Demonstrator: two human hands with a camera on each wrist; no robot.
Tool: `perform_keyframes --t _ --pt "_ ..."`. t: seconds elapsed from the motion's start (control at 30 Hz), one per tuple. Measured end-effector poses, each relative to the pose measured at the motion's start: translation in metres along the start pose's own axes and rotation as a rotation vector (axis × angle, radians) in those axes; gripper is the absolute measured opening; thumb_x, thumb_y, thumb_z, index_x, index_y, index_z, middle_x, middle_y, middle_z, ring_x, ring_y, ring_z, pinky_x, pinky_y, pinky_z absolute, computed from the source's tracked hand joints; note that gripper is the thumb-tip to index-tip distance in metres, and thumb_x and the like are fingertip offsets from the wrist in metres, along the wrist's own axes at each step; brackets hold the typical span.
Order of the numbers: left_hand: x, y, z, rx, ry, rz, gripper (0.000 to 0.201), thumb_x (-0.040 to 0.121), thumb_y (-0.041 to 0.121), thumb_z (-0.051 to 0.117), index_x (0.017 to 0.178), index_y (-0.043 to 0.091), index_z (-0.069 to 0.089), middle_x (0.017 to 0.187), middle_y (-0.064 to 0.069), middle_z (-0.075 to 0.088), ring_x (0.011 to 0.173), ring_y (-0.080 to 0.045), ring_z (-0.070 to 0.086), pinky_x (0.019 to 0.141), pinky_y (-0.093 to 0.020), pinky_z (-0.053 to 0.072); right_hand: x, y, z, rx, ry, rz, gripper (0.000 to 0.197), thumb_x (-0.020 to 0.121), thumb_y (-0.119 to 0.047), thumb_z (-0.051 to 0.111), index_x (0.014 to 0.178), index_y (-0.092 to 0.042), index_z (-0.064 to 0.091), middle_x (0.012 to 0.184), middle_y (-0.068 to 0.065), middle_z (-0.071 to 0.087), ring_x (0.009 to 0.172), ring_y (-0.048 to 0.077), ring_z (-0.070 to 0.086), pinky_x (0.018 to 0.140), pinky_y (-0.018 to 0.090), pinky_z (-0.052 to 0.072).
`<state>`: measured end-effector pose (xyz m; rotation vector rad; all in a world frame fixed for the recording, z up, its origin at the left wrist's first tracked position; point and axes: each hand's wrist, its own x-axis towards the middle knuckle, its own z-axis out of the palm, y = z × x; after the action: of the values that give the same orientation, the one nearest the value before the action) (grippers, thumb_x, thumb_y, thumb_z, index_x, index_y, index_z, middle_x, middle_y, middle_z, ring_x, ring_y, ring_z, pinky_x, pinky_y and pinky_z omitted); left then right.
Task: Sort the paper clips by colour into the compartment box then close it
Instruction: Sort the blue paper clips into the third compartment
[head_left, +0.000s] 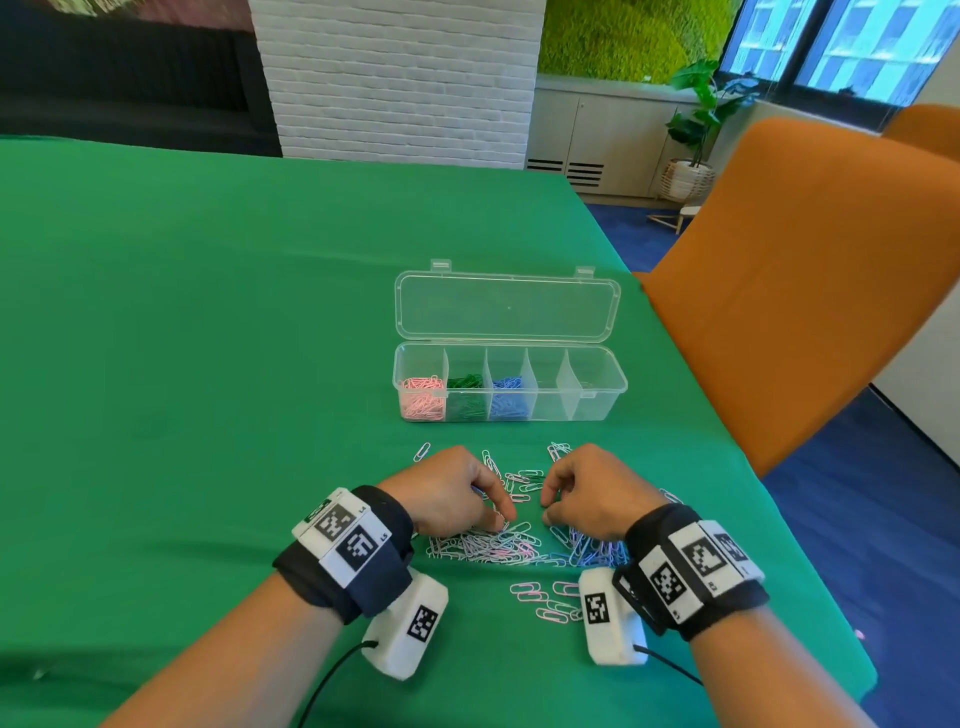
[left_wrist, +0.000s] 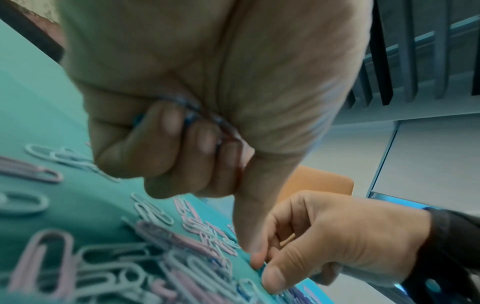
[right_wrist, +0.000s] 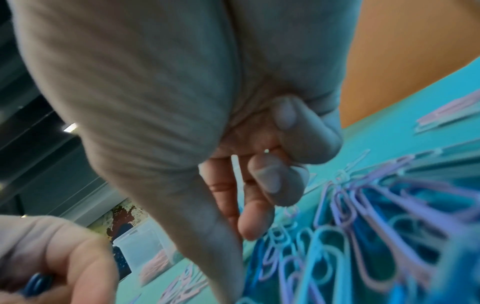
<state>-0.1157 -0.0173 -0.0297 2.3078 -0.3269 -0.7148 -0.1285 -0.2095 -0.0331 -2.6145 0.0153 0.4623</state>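
The clear compartment box (head_left: 597, 395) stands open on the green table, its lid (head_left: 506, 309) folded back. Its three left compartments hold pink clips (head_left: 423, 397), green clips (head_left: 466, 397) and blue clips (head_left: 508, 397); the two on the right look empty. A mixed pile of paper clips (head_left: 498, 545) lies in front of it, between both hands. My left hand (head_left: 498, 514) grips several blue clips (left_wrist: 188, 115) in its curled fingers, thumb pointing down at the table. My right hand (head_left: 545, 509) pinches a blue clip (left_wrist: 261, 269) at the table, beside the left thumb tip.
A few pink clips (head_left: 545, 603) lie nearer to me, between the wrists. One stray clip (head_left: 422, 451) sits left of the pile. An orange chair (head_left: 800, 291) stands against the table's right edge. The green cloth (head_left: 182, 338) stretches wide to the left.
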Motion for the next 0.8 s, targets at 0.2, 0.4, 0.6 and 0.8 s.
perform_keyframes --t 0.2,0.4,0.6,0.8 --pt "-0.002 -0.001 0.0 0.133 0.036 -0.024 0.009 0.086 0.019 0.074 0.091 0.026 0.079 0.087 0.013 0.061 0.07 -0.001 0.05 0.068 -0.021 0.04 -0.003 0.009 -0.012 0.023 0.016 0.002 0.011 0.081 -0.017 0.079 0.082 -0.02 0.069 0.071 -0.006 0.06 0.063 0.008 0.053 0.064 0.025 0.045" --pt "-0.002 -0.001 0.002 0.18 0.018 -0.014 0.012 0.086 0.02 0.075 0.095 0.026 0.079 0.097 0.009 0.067 0.08 -0.009 0.058 0.069 -0.023 0.046 -0.001 0.01 -0.014 0.084 0.065 0.054 0.016 0.081 -0.023 0.08 0.075 -0.01 0.074 0.075 -0.002 0.072 0.072 0.01 0.065 0.074 0.029 0.055" --pt "-0.001 -0.001 0.004 0.229 0.027 0.0 0.005 0.084 0.019 0.075 0.088 0.022 0.077 0.087 0.01 0.07 0.082 -0.009 0.06 0.067 -0.023 0.044 0.001 0.002 0.001 0.002 0.031 0.035 0.013 0.082 -0.018 0.078 0.072 -0.012 0.071 0.073 -0.002 0.071 0.072 0.012 0.065 0.077 0.032 0.056" --pt "-0.001 -0.004 0.002 0.235 -0.008 -0.004 0.008 0.088 0.018 0.066 0.09 0.019 0.074 0.091 0.005 0.071 0.086 -0.015 0.065 0.081 -0.033 0.056 -0.006 -0.011 0.004 -0.002 0.015 -0.072 0.006 0.084 -0.014 0.067 0.079 -0.014 0.07 0.078 -0.003 0.069 0.073 0.011 0.063 0.074 0.028 0.056"
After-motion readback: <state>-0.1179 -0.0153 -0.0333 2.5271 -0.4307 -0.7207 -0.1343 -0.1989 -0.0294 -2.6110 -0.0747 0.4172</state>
